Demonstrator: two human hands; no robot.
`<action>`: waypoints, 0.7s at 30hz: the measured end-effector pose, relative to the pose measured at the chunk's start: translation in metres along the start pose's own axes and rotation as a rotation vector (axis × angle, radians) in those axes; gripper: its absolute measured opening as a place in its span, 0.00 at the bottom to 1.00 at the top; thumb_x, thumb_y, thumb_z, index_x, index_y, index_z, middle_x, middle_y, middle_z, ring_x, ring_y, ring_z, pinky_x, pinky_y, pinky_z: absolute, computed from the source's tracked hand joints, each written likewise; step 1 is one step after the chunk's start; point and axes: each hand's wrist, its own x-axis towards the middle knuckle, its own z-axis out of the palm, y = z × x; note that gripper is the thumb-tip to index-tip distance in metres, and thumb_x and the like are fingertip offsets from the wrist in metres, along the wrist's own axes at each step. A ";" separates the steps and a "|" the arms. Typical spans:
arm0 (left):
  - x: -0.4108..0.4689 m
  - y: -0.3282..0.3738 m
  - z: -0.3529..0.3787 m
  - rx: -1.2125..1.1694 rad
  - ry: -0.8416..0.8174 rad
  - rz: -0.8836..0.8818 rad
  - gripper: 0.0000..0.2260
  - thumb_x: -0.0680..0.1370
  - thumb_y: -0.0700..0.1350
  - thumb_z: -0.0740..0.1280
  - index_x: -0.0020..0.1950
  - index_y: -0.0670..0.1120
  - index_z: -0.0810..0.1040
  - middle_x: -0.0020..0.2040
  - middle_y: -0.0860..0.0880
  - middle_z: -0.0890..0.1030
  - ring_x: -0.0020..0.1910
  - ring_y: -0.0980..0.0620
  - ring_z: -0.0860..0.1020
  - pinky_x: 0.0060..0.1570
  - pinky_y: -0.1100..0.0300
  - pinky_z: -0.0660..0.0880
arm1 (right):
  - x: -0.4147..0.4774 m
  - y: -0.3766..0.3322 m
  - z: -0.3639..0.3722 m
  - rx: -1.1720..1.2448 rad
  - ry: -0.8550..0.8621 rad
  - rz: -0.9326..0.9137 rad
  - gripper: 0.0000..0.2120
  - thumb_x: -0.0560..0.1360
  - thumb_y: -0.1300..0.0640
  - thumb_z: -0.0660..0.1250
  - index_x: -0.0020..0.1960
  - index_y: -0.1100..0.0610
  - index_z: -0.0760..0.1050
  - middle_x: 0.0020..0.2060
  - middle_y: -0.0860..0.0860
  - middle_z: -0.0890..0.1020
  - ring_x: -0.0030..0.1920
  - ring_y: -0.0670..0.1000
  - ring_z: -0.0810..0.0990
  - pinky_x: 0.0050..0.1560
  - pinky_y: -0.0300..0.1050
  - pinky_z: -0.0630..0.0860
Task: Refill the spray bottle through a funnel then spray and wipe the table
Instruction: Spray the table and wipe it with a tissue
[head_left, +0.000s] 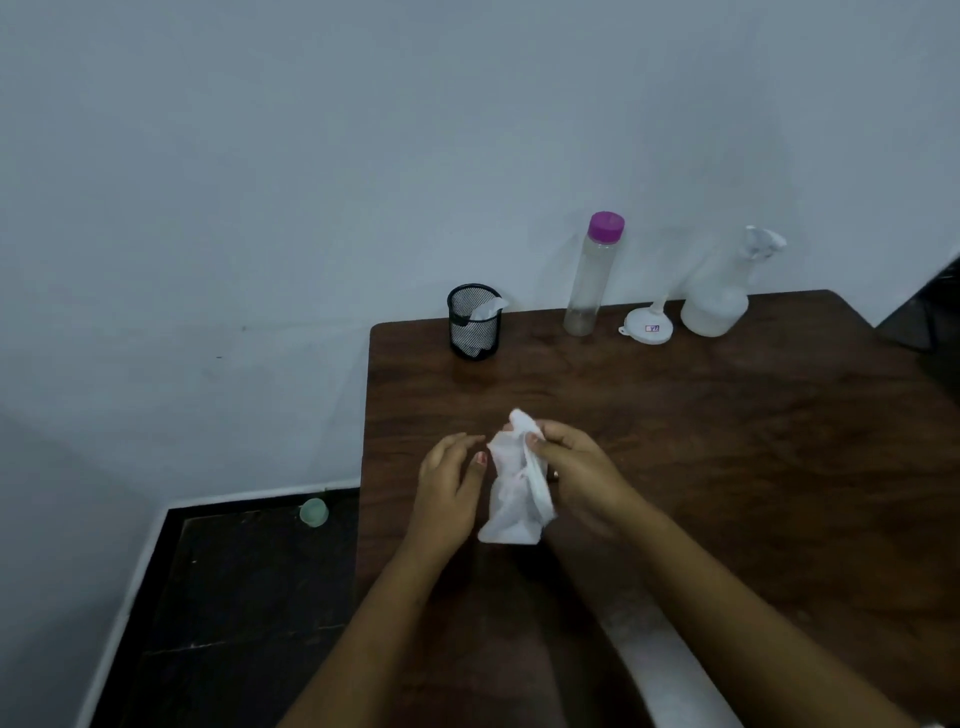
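Refill looks done: spray bottle (714, 306) stands head-on at the worktop (727, 441) back edge, funnel (647, 326) out beside it. Right hand (576, 467) pinches white wipe (514, 499), left hand (449, 483) open alongside. Wiping probably still left; can't tell if sprayed.

Plain room, wooden table (675, 441) — bare wall (260, 156)

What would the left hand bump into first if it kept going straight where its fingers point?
Probably the black mesh cup farther back. The left hand points just past the tissue. Depth is unclear.
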 end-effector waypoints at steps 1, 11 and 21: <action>-0.001 0.011 -0.001 -0.106 -0.044 -0.047 0.11 0.81 0.48 0.57 0.62 0.51 0.74 0.64 0.49 0.75 0.66 0.50 0.72 0.62 0.61 0.70 | -0.002 -0.010 -0.001 0.116 -0.022 0.006 0.12 0.80 0.60 0.59 0.58 0.63 0.77 0.49 0.60 0.81 0.48 0.55 0.81 0.51 0.49 0.78; 0.002 0.074 0.000 -0.875 -0.240 -0.350 0.14 0.79 0.45 0.63 0.64 0.43 0.74 0.58 0.44 0.81 0.56 0.45 0.80 0.49 0.51 0.81 | -0.021 -0.058 -0.028 0.129 0.042 -0.156 0.12 0.80 0.63 0.57 0.58 0.55 0.77 0.52 0.50 0.83 0.53 0.50 0.82 0.53 0.50 0.80; 0.015 0.110 0.030 -1.087 -0.288 -0.407 0.11 0.80 0.44 0.61 0.61 0.44 0.74 0.50 0.42 0.83 0.43 0.47 0.83 0.37 0.54 0.81 | -0.025 -0.038 -0.041 -0.567 0.124 -0.334 0.17 0.75 0.69 0.61 0.59 0.55 0.80 0.70 0.45 0.66 0.69 0.43 0.65 0.64 0.39 0.72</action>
